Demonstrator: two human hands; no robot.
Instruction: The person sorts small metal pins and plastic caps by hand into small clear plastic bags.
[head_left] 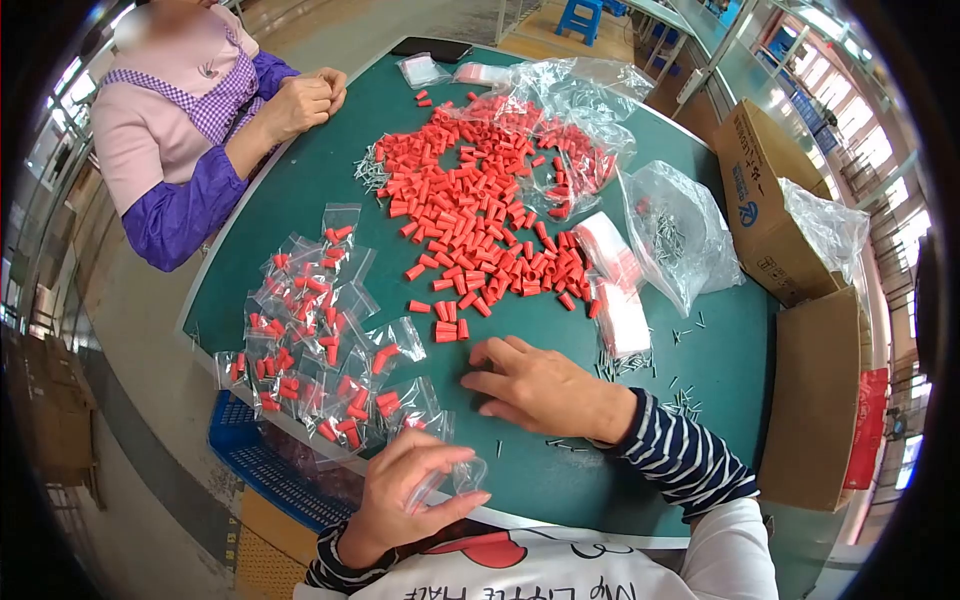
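Note:
My left hand (400, 492) is closed on a small clear zip bag (468, 474), its thumb and fingers curved around the bag near the table's front edge. My right hand (545, 390) is held low over the green tabletop, fingers apart and slightly bent, with nothing visible in it. Just beyond its fingertips stands a small group of red plastic sleeves (446, 331), in front of a large heap of red sleeves (480, 200). To the left lies a pile of filled zip bags (310, 340) with red pieces inside. Loose screws (684, 404) are scattered by my right forearm.
Stacks of flat bags (622, 318) and a clear bag of screws (668, 240) lie on the right. Cardboard boxes (765, 200) border that side. A blue basket (235, 440) hangs below the left edge. A co-worker in purple sleeves (185, 210) sits across at left.

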